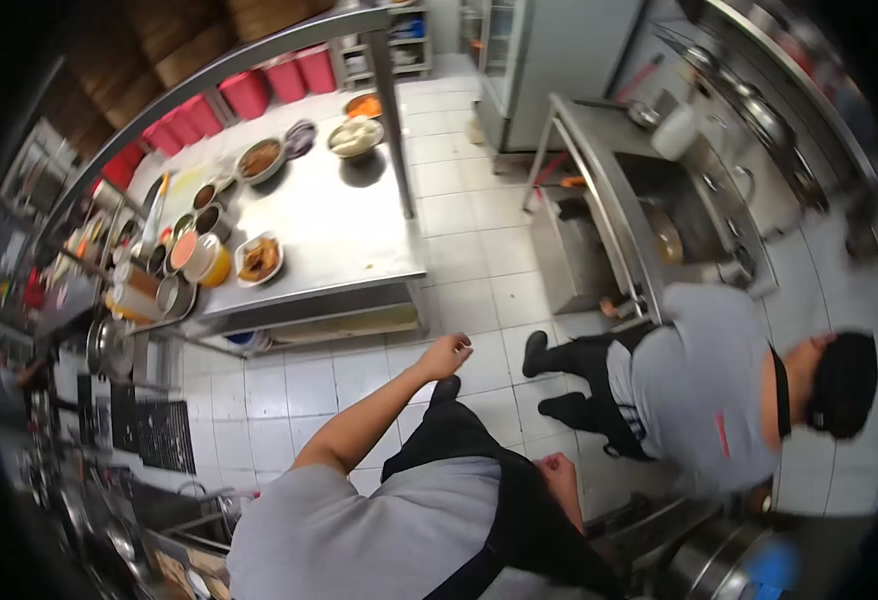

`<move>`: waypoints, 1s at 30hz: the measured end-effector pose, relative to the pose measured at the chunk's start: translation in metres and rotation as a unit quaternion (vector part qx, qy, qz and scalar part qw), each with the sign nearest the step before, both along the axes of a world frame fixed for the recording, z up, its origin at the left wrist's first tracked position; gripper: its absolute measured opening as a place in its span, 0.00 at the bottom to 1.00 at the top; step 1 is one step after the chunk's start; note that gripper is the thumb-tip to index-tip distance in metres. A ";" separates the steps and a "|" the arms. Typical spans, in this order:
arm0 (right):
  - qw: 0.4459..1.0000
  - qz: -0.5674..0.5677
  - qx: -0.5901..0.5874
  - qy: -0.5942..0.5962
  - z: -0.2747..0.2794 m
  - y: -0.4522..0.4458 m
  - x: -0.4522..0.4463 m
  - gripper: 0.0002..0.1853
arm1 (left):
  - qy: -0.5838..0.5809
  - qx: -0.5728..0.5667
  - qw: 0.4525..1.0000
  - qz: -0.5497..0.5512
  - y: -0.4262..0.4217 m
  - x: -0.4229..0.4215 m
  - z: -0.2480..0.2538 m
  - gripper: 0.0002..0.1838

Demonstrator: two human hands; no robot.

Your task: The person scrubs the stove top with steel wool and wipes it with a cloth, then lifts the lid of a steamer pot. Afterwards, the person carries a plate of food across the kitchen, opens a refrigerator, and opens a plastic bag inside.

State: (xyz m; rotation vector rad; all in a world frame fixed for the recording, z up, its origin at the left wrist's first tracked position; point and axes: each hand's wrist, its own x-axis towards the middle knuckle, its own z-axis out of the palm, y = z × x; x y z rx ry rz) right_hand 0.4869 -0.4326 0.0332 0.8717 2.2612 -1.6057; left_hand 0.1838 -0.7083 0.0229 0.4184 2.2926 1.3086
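Observation:
My left hand point(446, 357) hangs in the air over the white tiled floor, near the front corner of a steel table point(329, 240). Its fingers are loosely bent with a gap between them, and I see nothing held. My right hand point(559, 480) is low beside my dark apron point(529, 520), with its fingers curled in and no object showing. On the table, a tray of browned food point(259, 259), a bowl of brown food point(260, 160) and a bowl of white pieces point(356, 137) stand beyond my left hand's reach.
A co-worker point(699, 380) in a grey shirt and dark cap stands close on my right, by the steel sink point(649, 190). Several sauce containers point(204, 260) crowd the table's left end. A large fridge point(559, 70) stands behind. A black mat point(154, 435) lies at left.

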 end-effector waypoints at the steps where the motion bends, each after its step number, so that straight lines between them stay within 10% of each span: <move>1: 0.999 0.032 -0.011 -0.009 -0.010 0.002 -0.035 0.09 | -0.024 0.035 0.998 0.053 -0.019 -0.010 0.004 0.15; 7: 0.985 0.156 -0.075 0.002 -0.021 -0.012 -0.222 0.03 | -0.114 0.280 0.819 0.488 -0.183 -0.069 0.027 0.22; 13: 0.969 0.243 -0.046 0.009 -0.012 -0.013 -0.350 0.05 | -0.073 0.394 0.610 0.683 -0.307 -0.137 0.003 0.28; 30: 0.918 0.395 0.009 0.021 -0.061 0.059 -0.636 0.13 | -0.007 0.236 0.524 0.819 -0.293 -0.151 -0.004 0.15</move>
